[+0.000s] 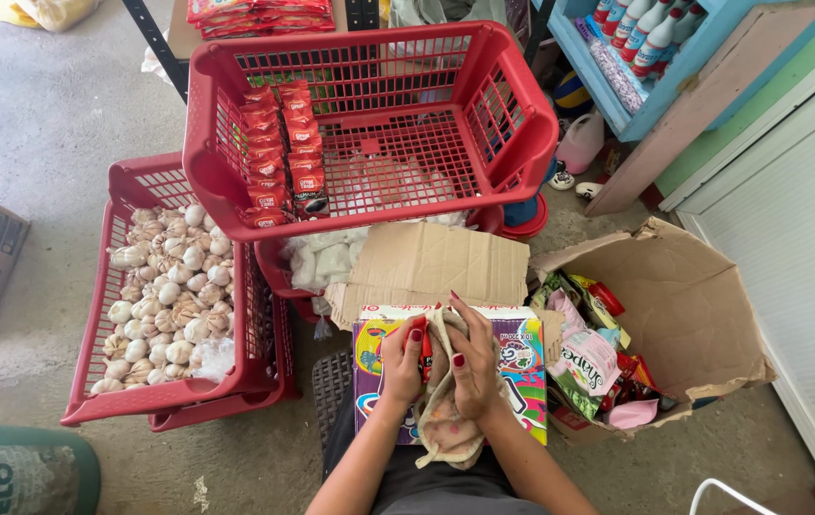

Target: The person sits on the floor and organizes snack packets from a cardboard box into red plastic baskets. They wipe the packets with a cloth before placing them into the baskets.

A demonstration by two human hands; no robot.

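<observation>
A colourful printed carton (pixel 524 360) rests on my lap at the bottom centre. A beige cloth (pixel 445 431) drapes over its front. My left hand (pixel 402 360) and my right hand (pixel 472 362) are pressed together over the carton's top. Both are closed on the cloth and a small red packet (pixel 424 345) between them. A red plastic crate (pixel 369 119) stands tilted ahead of me, with two rows of red sachets (pixel 274 153) along its left side.
A red basket (pixel 169 401) full of garlic bulbs (pixel 169 286) sits at the left. A torn cardboard box (pixel 684 305) with mixed snack packets is at the right. A loose cardboard flap (pixel 431 265) lies beyond the carton. A blue shelf (pixel 660 81) holds bottles at the top right.
</observation>
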